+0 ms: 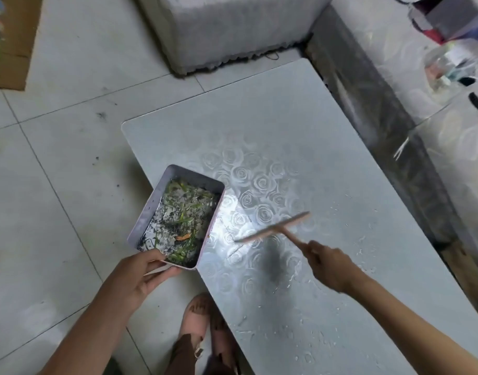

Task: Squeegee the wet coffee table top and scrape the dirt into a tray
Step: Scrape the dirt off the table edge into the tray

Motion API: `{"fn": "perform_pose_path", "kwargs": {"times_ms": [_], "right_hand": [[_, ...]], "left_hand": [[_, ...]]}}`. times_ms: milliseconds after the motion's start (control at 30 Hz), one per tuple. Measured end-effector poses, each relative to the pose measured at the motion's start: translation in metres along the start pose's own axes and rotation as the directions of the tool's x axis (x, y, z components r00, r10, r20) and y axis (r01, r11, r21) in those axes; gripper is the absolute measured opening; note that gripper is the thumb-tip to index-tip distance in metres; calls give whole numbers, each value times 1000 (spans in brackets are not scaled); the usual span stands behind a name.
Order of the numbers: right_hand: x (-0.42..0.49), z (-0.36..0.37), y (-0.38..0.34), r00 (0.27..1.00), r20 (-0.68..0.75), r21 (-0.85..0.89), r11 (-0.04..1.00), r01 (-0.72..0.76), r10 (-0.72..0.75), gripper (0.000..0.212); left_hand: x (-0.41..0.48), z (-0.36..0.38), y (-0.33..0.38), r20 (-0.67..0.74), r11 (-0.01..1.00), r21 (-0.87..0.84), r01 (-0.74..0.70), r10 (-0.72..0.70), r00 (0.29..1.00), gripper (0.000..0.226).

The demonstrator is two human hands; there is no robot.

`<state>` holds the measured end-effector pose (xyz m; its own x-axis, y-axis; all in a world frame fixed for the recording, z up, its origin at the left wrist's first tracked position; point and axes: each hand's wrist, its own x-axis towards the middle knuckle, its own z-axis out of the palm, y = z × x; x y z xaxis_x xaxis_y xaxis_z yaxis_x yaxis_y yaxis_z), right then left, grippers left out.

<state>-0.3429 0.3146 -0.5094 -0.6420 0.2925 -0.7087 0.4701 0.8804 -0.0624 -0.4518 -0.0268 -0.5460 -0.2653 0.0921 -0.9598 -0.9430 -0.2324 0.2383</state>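
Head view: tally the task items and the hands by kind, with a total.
Trays: 1, the tray
Squeegees: 1, the squeegee
Coffee tables: 1, the coffee table
Hands: 2, the left hand holding the tray, the right hand holding the squeegee
Total: 5

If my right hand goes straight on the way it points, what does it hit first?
Likely the tray, which the left hand holds at the coffee table edge; the squeegee the right hand grips would reach it first. Depth is unclear.
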Motion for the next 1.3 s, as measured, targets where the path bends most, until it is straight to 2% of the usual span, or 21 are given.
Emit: {"fn": "perform_pose_path", "kwargs": {"times_ms": [100,267,367,467,633,800,867,933,1000,1133,1200,1300], "right_hand": [[-21,-6,20,996,84,-67,997,-34,40,22],[27,-57,-10,968,-150,-51,979,195,-201,33],[81,-80,-29,978,-145,-59,988,145,-152,31],[94,-66,-18,988,-119,-6,995,102,-102,26],[25,0,45,992,-109,75,995,66,-58,20],[-21,0,95,999,35,-21,1000,7,-6,23],[-6,-24,98,998,-19,-42,997,62,-63,27],[29,-54,94,984,-139,-37,993,108,-112,27],[69,-84,81,973,-202,-37,993,108,-114,24],[112,-90,97,982,-179,64,995,73,-60,15],[100,-64,120,983,-177,115,990,77,-56,9],[61,-27,155,988,-149,189,980,54,-26,13]], "left_hand": [[-4,14,-2,9,1000,21,6,-6,1000,14],[-3,37,-7,41,989,140,-53,48,998,10],[-1,46,-13,82,993,105,-44,35,996,12],[-2,59,-21,57,988,140,-58,50,997,12],[-12,79,-30,28,994,105,-24,21,999,15],[-33,111,-42,12,991,135,-7,5,1000,13],[-37,124,-45,11,988,154,-2,0,1000,14],[-37,136,-48,15,986,168,-7,5,1000,13],[-37,142,-47,16,984,179,-6,3,1000,11],[-24,161,-53,13,979,200,-21,19,1000,12],[-19,170,-54,13,977,212,-24,21,1000,13],[-14,183,-54,5,971,239,-21,21,1000,14]]}}
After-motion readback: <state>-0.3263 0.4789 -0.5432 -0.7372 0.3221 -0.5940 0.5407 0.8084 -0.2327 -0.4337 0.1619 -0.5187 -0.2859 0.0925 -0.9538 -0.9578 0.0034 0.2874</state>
